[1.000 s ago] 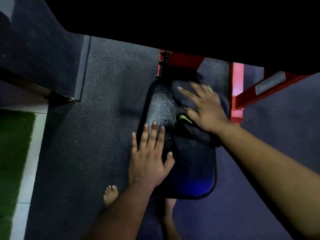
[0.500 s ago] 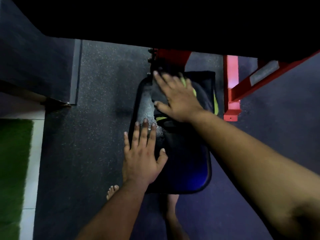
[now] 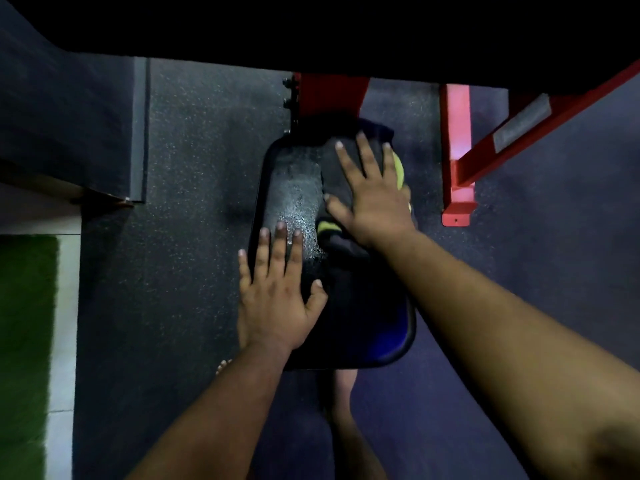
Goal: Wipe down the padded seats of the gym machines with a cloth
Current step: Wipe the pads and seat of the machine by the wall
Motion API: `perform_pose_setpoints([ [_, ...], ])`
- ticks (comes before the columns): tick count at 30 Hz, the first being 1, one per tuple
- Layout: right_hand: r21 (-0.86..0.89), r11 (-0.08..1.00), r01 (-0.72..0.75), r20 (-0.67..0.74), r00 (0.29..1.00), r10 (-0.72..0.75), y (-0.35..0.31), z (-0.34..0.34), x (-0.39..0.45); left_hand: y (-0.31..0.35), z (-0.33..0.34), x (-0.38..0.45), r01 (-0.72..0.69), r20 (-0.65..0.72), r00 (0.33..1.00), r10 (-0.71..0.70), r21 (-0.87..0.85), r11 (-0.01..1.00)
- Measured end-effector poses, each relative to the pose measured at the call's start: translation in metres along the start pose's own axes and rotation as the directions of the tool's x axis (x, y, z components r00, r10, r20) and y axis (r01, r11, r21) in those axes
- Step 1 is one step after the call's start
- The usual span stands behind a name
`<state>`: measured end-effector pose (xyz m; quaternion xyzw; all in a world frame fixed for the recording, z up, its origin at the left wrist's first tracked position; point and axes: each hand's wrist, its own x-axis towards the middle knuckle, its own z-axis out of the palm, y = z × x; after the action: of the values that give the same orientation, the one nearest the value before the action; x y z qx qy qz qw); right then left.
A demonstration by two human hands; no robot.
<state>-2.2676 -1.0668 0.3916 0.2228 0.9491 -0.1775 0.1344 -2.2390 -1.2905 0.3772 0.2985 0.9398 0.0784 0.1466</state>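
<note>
A black padded seat (image 3: pixel 367 327) of a red-framed machine lies below me, its left half glistening wet. A dark cloth (image 3: pixel 343 244) with yellow-green trim is spread over the seat's right and far part. My right hand (image 3: pixel 370 199) lies flat on the cloth with fingers straight and spread, pressing it onto the pad. My left hand (image 3: pixel 277 292) rests flat on the seat's near left edge, fingers straight, touching the wet patch and holding nothing.
The red machine frame (image 3: pixel 457 150) stands to the right of the seat, with a red post (image 3: pixel 329 93) at its far end. Speckled dark rubber floor (image 3: pixel 194 168) surrounds it. Green turf (image 3: pixel 24 323) lies far left. My bare feet show below the seat.
My right hand slid the cloth from the right side to the seat's far left end, then back toward the right. The left hand stayed planted on the near left edge.
</note>
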Motion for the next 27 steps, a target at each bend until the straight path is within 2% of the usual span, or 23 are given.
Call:
perform_pose_setpoints([
  [2, -0.026, 1.000, -0.004, -0.020, 1.000, 0.004, -0.003, 0.000, 0.004, 0.001, 0.001, 0.000, -0.004, -0.001, 1.000, 0.004, -0.004, 1.000],
  [5, -0.093, 0.994, 0.058, -0.091, 0.994, -0.066, 0.003, 0.011, -0.050, -0.001, 0.001, 0.000, -0.004, -0.016, 1.000, 0.004, -0.035, 0.999],
  [9, -0.087, 0.986, 0.144, -0.056, 0.987, -0.149, 0.001, 0.036, -0.152, -0.008, -0.002, -0.008, -0.051, -0.096, 0.995, 0.027, -0.261, 0.964],
  [12, -0.152, 0.971, 0.182, 0.008, 0.983, -0.183, 0.001, 0.027, -0.105, -0.016, 0.001, -0.019, -0.072, -0.151, 0.988, 0.025, -0.316, 0.946],
  [15, -0.138, 0.990, 0.031, -0.022, 0.999, -0.034, -0.031, 0.012, -0.011, -0.024, 0.008, -0.031, -0.076, -0.166, 0.986, 0.032, -0.267, 0.961],
  [18, -0.127, 0.990, -0.064, -0.049, 0.997, 0.058, -0.069, 0.011, 0.030, -0.034, 0.012, -0.039, -0.069, -0.192, 0.981, -0.011, -0.407, 0.911],
  [20, -0.147, 0.989, -0.001, -0.042, 0.999, -0.005, -0.083, 0.018, 0.013, -0.043, 0.010, -0.045, -0.015, -0.208, 0.968, -0.139, -0.603, 0.798],
  [22, -0.177, 0.974, 0.142, -0.019, 0.989, -0.147, -0.093, 0.032, -0.025, -0.054, 0.003, -0.050, 0.031, -0.198, 0.948, -0.248, -0.720, 0.693],
  [27, -0.211, 0.885, 0.415, 0.023, 0.907, -0.420, -0.115, 0.065, -0.132, -0.077, -0.012, -0.054, 0.045, -0.178, 0.945, -0.273, -0.758, 0.651],
])
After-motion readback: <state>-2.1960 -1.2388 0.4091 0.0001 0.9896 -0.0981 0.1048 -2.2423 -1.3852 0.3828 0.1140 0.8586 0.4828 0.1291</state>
